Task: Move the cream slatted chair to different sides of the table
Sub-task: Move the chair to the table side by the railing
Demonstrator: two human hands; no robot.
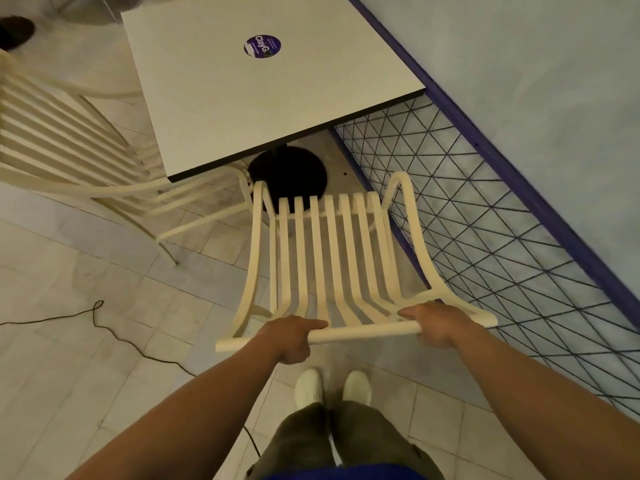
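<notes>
The cream slatted chair (332,251) stands just in front of me, at the near side of the white square table (214,109), its seat pointing toward the table's black round base (287,171). Both my hands grip the chair's top back rail. My left hand (294,337) wraps the rail left of centre. My right hand (436,323) wraps it right of centre. A purple round sticker (262,46) marks the tabletop's middle.
A second cream slatted chair (69,157) sits at the table's left side. A dark wire mesh fence with a purple rail (485,216) runs close along the right. A thin black cable (104,327) trails over the tiled floor at left. My white shoes (332,386) are below the chair.
</notes>
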